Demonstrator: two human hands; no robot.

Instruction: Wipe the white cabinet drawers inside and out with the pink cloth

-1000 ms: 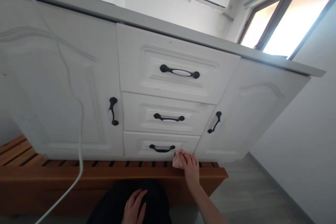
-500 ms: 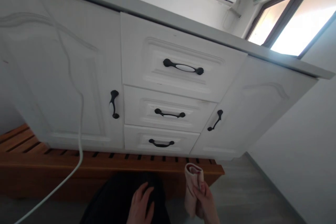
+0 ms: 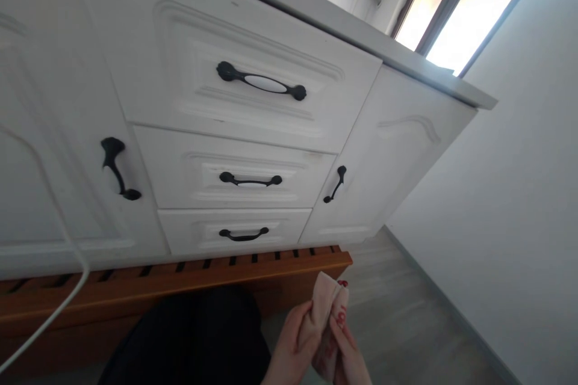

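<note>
Pale pink fabric with red marks: that's the cloth [image 3: 320, 307] we're holding in the head view, the only one we're working from. We're having it low in the frame, right of our dark-clad knees [image 3: 226, 331], by the right end of the slatted wooden bench [image 3: 289, 269], with greyish floor [image 3: 383, 313] showing past it. Whether it's touching the bench, we're not able to tell.

Fingers-wise, we're gripping it with both hands. Our left hand [image 3: 293, 340] is pinching the left side, and our right hand [image 3: 345, 343] is closing on the right side, near some of those red marks. We're seeing two folded lengths standing side by side, with the lower end partly hidden between the hands.

Handling-wise, we're guessing very light, floppy and not slippery at all. Nothing fragile here, so we're reckoning a firm squeeze is fine, but a loose fold is probably slumping if it's left unsupported. For a good hold, we're liking thumb and fingers on opposite long edges, about halfway up, catching all the layers.

Behind, we're facing a white cabinet [image 3: 361, 126] with dark handles, its bottom drawer [image 3: 286, 230] sitting just above the bench slats, and a white cord [image 3: 49, 320] is crossing on the left.
</note>
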